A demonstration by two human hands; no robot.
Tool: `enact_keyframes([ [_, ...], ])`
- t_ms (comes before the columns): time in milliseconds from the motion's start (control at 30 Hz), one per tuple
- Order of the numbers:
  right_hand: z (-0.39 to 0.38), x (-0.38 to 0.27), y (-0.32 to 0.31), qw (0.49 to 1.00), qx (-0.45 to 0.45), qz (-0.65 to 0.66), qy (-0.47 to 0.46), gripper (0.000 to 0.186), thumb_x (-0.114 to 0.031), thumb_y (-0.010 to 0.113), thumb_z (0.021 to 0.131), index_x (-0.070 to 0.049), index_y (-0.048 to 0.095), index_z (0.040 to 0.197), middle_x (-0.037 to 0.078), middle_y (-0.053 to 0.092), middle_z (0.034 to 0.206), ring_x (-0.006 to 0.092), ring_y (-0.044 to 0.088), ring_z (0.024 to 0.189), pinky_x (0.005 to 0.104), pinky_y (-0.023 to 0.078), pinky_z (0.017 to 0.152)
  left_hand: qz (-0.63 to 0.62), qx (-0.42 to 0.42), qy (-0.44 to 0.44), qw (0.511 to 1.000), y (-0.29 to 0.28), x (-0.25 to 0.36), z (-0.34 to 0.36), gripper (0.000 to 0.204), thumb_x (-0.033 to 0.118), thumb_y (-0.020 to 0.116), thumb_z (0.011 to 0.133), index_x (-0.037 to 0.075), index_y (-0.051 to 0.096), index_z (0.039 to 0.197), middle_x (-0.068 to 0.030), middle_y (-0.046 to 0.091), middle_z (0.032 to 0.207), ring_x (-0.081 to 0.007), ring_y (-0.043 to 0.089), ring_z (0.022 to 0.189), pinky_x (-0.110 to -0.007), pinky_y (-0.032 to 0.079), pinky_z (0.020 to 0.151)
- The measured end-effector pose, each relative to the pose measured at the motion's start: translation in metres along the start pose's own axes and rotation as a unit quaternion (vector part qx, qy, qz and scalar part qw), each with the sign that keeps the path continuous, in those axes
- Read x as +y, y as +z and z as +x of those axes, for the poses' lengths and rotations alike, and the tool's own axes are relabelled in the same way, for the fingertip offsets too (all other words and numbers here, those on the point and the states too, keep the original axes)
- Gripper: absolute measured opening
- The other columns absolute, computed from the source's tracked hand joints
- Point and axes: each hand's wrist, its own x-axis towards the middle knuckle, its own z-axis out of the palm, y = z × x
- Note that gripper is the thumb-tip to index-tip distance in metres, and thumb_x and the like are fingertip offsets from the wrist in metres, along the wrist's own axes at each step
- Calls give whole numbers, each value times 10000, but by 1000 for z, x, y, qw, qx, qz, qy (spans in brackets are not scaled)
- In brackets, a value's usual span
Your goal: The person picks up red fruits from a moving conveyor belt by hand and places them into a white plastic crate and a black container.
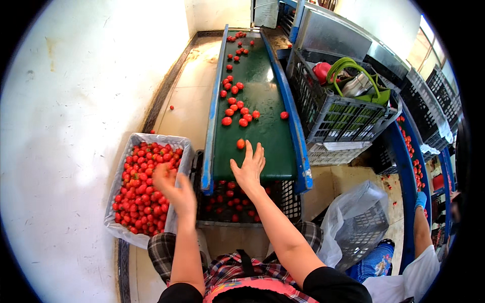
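Small red tomatoes lie scattered along a green conveyor belt in front of me. My right hand is over the belt's near end, its fingers spread and nothing held. One tomato lies just beyond its fingertips. To the left, my left hand hovers at the right side of a lined crate heaped with red tomatoes. Motion blurs its fingers, so whether they hold anything does not show. Under the belt's end, a black crate contains more tomatoes, partly hidden by my right arm.
Blue rails edge the belt. Right of it, a black crate holds a green bag and stands on another crate. A plastic-lined crate is near my right side. Another person's gloved hand reaches to a second blue-railed line.
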Motion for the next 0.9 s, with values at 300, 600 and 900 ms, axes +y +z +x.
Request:
enact_keyframes([
  [300, 73, 39, 58, 997, 5, -65, -51, 838, -245, 709, 686, -147, 267, 1391, 317, 203, 1382, 471, 249, 1273, 554, 243, 1031, 211, -309, 65, 925, 141, -55, -2, 878, 83, 705, 674, 27, 193, 1386, -301, 225, 1359, -449, 229, 1271, -476, 211, 1065],
  [600, 148, 103, 34, 986, -133, 105, -3, 1093, -279, 822, 547, -228, 183, 1432, 299, 49, 1448, 511, 260, 1261, 462, 302, 1051, 196, -373, 88, 903, 243, -102, 68, 1171, 239, 855, 504, 196, 150, 1438, -300, 51, 1444, -413, 158, 1343, -496, 212, 1069],
  [900, 153, 101, 67, 971, -105, 148, -156, 588, -139, 664, 554, -18, 519, 1111, 174, 499, 1067, 360, 450, 1083, 454, 340, 977, 136, -512, 173, 831, 268, -108, 93, 695, 143, 713, 562, 104, 495, 1220, -179, 424, 1267, -362, 420, 1161, -433, 347, 995],
])
